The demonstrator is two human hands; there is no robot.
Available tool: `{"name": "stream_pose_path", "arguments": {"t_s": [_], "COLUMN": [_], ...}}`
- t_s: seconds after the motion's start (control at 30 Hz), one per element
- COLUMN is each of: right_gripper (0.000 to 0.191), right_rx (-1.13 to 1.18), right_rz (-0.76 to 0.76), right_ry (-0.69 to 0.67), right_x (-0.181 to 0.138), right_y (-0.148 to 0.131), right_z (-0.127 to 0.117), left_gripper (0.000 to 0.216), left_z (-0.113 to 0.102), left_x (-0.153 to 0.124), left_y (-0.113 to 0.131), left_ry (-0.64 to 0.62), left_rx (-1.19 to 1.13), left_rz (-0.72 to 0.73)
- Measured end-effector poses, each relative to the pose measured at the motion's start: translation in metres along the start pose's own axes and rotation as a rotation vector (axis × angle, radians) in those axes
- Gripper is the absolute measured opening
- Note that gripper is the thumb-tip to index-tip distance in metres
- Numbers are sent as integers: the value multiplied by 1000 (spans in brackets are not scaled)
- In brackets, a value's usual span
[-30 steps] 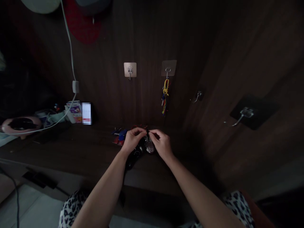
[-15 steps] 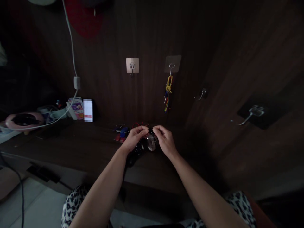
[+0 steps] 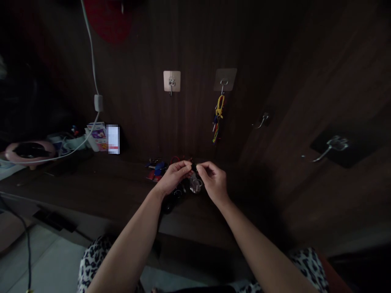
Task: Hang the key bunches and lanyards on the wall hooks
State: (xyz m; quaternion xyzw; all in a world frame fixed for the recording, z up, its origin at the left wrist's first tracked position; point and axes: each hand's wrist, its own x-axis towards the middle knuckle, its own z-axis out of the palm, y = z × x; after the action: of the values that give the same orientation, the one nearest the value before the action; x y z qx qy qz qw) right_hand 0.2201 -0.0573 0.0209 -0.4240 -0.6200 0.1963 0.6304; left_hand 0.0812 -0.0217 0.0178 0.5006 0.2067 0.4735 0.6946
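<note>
My left hand (image 3: 174, 176) and my right hand (image 3: 214, 179) meet over the dark wooden shelf, fingertips pinched together. Between them is a small black piece (image 3: 194, 167), too dark to name exactly. Just below it shows a shiny, clear-and-silver keychain pendant (image 3: 195, 185); whether it hangs from the black piece I cannot tell. Under my left wrist lies a black key fob-like object (image 3: 169, 205) with a metal ring (image 3: 177, 194). Behind my left hand sit a bunch of keys and tags with a blue tag (image 3: 159, 167) and a red one (image 3: 151, 175).
Adhesive hooks (image 3: 171, 82) are fixed to the wooden panels; a yellow braided cord with keys (image 3: 219, 108) hangs from one. On the left stand a lit phone (image 3: 113, 139), small boxes (image 3: 98, 134) and a pink round item (image 3: 15, 154). A white cable (image 3: 92, 53) runs down there.
The view has shifted slightly. Both hands keep their pinch on the small black piece, with only slight finger movement; more of it shows between the fingertips.
</note>
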Motion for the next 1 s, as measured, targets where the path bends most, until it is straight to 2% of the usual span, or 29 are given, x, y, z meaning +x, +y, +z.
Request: {"name": "stream_pose_path", "arguments": {"t_s": [0.77,1.0], "right_gripper": [18,20], "right_rx": [-58,-71], "right_rz": [-119,-61], "right_ry": [9,18], "right_x": [-1,-1], "right_y": [-3,-1], "right_z": [-1,1], "left_gripper": [22,21], "left_z": [-2,-1], "left_x": [2,2], "left_y": [-2,-2], "left_ry": [0,3], "left_rx": [7,29], "left_rz": [29,52]}}
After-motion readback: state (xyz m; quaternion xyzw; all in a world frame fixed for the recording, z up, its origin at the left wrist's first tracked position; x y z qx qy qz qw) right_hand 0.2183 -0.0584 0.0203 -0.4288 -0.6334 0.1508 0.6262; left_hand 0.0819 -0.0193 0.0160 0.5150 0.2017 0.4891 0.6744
